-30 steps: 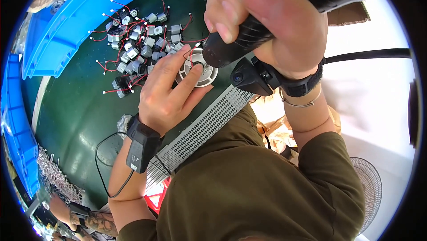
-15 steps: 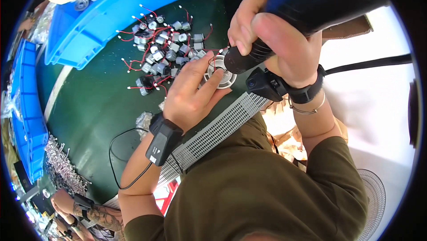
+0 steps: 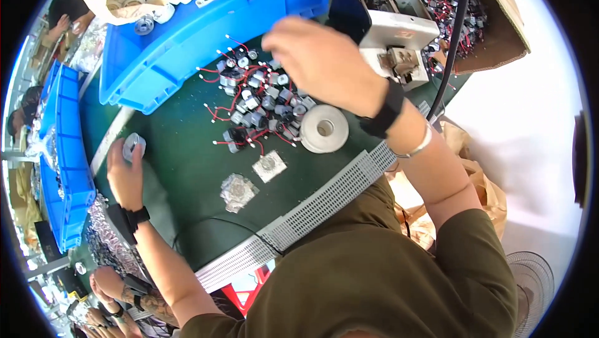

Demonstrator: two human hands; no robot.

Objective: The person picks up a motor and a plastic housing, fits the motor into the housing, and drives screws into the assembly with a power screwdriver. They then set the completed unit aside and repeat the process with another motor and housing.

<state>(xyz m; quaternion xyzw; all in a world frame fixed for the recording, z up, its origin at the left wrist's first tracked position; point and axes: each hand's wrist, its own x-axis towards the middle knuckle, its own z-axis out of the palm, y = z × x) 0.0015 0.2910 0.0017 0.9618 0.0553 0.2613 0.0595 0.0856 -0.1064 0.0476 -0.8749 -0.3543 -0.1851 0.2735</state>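
Observation:
My left hand (image 3: 126, 176) is at the left of the green table, its thumb and fingers around a small whitish round part (image 3: 134, 145). My right hand (image 3: 324, 67) is raised above a heap of small grey motors (image 3: 253, 98) with red and black leads; its fingers stretch leftward, slightly blurred, and nothing shows in them. Right of the heap lies a white disc (image 3: 334, 138) with a hole in its middle. Nearer me are a square silvery piece (image 3: 269, 166) and a crumpled clear-and-silver piece (image 3: 238, 193).
A long blue bin (image 3: 168, 57) holding white round parts stands at the back. Another blue bin (image 3: 72, 169) is at the left. Back right are a metal fixture (image 3: 399, 32) and a cardboard box (image 3: 499, 32) of wired motors. A black cable (image 3: 458, 32) hangs there. Another person's hands (image 3: 109, 285) are lower left.
My right hand has let go of the black power tool and moved left. My left hand has left the white round part by the motors and swung far left.

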